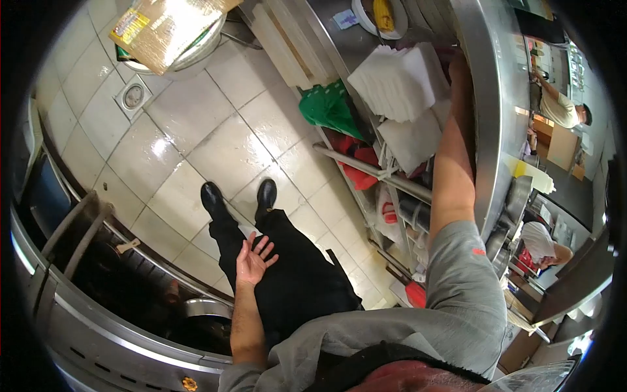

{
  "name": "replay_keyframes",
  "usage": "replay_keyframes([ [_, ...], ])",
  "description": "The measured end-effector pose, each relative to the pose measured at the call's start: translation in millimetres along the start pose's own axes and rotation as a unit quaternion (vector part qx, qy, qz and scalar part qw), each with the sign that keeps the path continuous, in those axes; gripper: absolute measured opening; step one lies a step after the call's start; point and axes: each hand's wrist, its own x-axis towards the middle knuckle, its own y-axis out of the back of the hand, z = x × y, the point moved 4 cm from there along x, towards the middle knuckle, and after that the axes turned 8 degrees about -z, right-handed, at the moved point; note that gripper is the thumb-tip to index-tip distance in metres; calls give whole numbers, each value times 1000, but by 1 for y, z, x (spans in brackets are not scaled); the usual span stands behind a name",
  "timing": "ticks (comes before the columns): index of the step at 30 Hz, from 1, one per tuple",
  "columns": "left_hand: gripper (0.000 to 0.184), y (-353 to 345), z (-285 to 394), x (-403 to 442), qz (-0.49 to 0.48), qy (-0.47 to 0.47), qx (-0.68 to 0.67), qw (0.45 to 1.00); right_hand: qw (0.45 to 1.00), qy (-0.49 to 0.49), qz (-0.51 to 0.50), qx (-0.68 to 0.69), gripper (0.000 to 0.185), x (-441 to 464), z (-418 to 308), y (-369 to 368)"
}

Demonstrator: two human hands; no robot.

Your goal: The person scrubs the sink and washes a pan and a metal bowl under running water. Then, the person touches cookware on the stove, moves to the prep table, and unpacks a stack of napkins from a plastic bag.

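Observation:
My left hand (255,259) hangs over my dark trousers, palm up, fingers apart and holding nothing. My right arm reaches up along the steel counter to the shelf under it. At its end, my right hand (459,70) is beside a stack of white foam containers (398,81); its fingers are hidden, so its hold cannot be made out. White sheets or bags (415,140) lie just below the stack. A bowl (379,17) with something yellow in it stands above the stack in the view.
A steel counter edge (493,124) runs along the right, a stove (130,340) along the lower left. Green (332,108) and red bags hang by the shelf. Cardboard (171,29) lies on a round bin at the top left. Two other people are at the far right.

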Motion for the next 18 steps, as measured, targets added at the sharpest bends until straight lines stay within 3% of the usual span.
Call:
replay_keyframes([
  [8, 52, -6, 4, 8, -15, 10, 23, 1000, 995, -86, -53, 26, 24, 15, 1, -38],
  [18, 50, -12, 9, 9, -11, 21, 36, 999, 983, -146, -62, 91, 21, -14, 4, -25],
])
